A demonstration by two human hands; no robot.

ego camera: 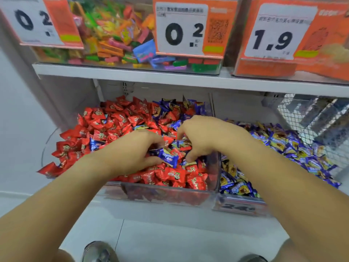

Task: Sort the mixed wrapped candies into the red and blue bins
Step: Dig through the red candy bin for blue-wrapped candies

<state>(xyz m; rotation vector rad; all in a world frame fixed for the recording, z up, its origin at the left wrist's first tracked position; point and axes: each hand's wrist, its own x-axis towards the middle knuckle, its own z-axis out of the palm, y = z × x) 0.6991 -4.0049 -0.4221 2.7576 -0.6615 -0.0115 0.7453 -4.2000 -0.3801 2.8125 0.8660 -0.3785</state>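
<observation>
Two hands (132, 152) (204, 137) in red bin (166, 193), one blue candy (168, 157) pinched

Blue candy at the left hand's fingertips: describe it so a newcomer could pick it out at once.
Find the clear bin of mostly red candies on the lower shelf, left of the blue-filled bin. Both hands are in it; look at the left hand. The blue candy lies at its fingertips, glossy blue with a white label, red wrappers around it.
</observation>
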